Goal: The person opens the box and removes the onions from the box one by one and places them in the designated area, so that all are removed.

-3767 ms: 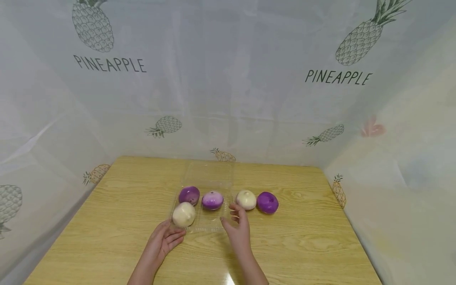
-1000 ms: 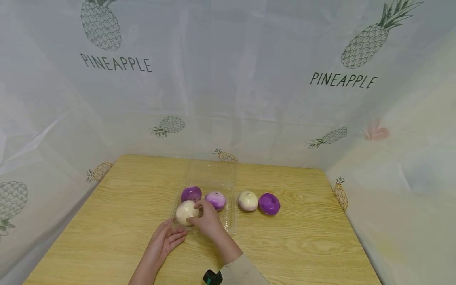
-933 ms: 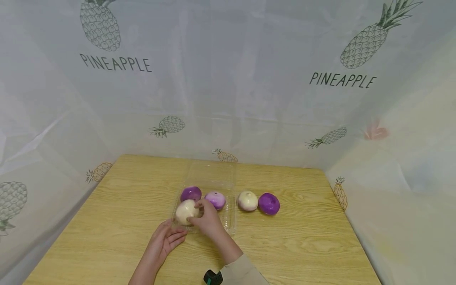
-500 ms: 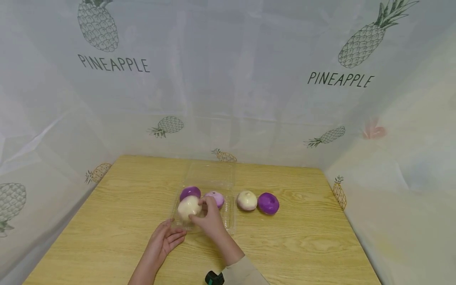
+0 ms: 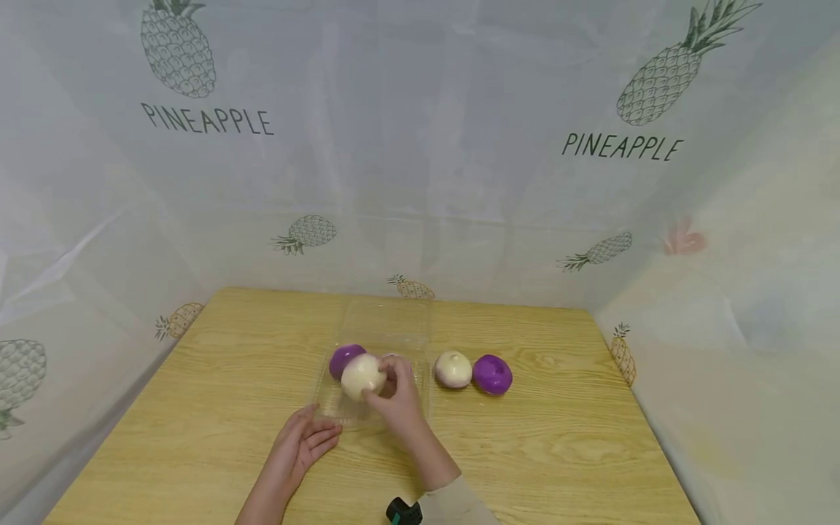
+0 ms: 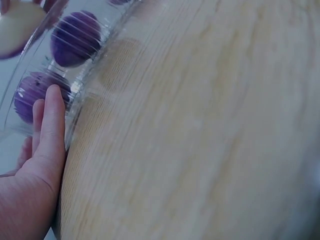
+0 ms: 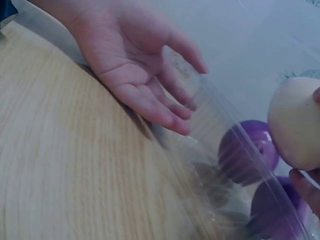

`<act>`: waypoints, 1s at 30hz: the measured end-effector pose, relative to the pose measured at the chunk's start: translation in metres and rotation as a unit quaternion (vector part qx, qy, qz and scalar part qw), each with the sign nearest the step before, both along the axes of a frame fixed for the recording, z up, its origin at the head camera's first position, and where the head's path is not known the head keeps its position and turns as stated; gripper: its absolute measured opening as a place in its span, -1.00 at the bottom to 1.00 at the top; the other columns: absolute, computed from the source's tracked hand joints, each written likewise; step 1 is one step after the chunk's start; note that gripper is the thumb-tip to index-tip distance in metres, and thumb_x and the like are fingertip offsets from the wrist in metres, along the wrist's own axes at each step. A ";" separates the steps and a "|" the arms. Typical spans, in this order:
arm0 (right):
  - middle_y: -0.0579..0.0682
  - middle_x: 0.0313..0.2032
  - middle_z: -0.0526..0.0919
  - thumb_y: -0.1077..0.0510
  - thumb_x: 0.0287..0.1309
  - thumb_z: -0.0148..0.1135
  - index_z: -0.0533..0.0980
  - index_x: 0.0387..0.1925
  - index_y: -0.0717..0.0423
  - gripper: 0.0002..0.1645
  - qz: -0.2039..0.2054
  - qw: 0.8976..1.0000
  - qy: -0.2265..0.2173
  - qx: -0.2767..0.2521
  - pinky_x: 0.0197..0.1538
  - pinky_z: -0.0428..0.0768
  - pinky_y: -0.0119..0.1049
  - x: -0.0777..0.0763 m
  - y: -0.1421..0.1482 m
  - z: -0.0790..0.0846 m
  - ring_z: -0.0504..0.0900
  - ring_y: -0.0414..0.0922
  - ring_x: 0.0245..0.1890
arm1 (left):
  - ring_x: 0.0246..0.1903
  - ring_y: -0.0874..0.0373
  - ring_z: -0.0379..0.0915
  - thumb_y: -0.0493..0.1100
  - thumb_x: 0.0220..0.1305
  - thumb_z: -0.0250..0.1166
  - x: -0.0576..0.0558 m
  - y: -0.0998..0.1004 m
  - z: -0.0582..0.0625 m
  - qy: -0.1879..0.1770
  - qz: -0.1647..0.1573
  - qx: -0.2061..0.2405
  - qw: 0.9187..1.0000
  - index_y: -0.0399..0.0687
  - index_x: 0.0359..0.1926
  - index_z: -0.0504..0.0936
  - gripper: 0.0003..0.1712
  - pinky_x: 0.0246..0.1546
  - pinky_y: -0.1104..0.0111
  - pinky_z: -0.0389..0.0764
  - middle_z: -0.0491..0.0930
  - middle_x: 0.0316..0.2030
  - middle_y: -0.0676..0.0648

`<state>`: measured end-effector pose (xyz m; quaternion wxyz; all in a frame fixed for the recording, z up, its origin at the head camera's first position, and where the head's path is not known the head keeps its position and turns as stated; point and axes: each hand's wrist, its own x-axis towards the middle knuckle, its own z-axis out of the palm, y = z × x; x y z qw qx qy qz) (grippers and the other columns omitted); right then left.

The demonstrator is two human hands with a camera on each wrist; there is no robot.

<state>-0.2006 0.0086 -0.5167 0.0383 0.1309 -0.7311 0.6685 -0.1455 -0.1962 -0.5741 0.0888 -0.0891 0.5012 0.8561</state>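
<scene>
My right hand [image 5: 399, 397] grips a pale white onion [image 5: 364, 377] between thumb and fingers, held over a clear plastic box [image 5: 328, 408]. In the left wrist view a purple tint shows on the white onion's underside [image 6: 19, 50]. A dark purple onion [image 5: 344, 359] sits in the back left of the box. A second purple onion [image 7: 280, 210] in the box is mostly hidden behind my right hand in the head view. My left hand [image 5: 303, 442] rests at the front left corner of the box, its fingers relaxed along the wall.
The box's clear lid [image 5: 387, 317] lies folded back behind it. Right of the box, a white onion [image 5: 453, 370] and a purple onion [image 5: 493, 375] stand side by side on the wooden table [image 5: 558, 437]. A pale pineapple-print curtain [image 5: 420, 146] hangs behind the table.
My right hand came in from the box's right side, took hold of the white onion in the front left, then lifted it and moved it rightward. My left hand stays at the corner.
</scene>
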 end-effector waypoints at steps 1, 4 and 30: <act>0.04 0.12 0.33 0.32 -0.01 0.43 0.35 -0.07 0.14 -0.50 -0.004 1.000 -0.005 -0.002 0.09 0.54 -0.08 0.000 0.002 0.001 0.43 0.06 0.02 | -0.08 -0.07 0.59 -0.05 0.57 -0.09 0.000 0.000 0.000 0.001 0.000 -0.001 1.000 -0.34 0.38 -0.08 -0.38 0.04 0.13 0.59 0.55 -0.17 -0.18; 0.05 0.15 0.33 0.29 0.01 0.42 0.35 -0.05 0.10 -0.50 -0.018 1.000 -0.018 -0.004 0.06 0.54 -0.07 0.000 0.009 0.003 0.42 0.10 0.02 | -0.08 -0.08 0.59 -0.04 0.57 -0.09 0.001 0.000 0.000 0.003 0.002 -0.002 1.000 -0.36 0.37 -0.09 -0.37 0.04 0.12 0.59 0.55 -0.18 -0.19; 0.23 0.18 0.37 0.51 0.00 0.24 0.36 0.02 0.37 -0.51 -0.158 0.984 -0.022 -0.079 -0.01 0.56 -0.13 0.014 0.067 0.028 0.42 0.15 0.05 | -0.06 -0.12 0.58 -0.06 0.54 -0.03 -0.001 0.001 0.003 -0.026 0.017 0.009 0.999 -0.35 0.40 -0.09 -0.32 0.09 0.08 0.56 0.54 -0.19 -0.20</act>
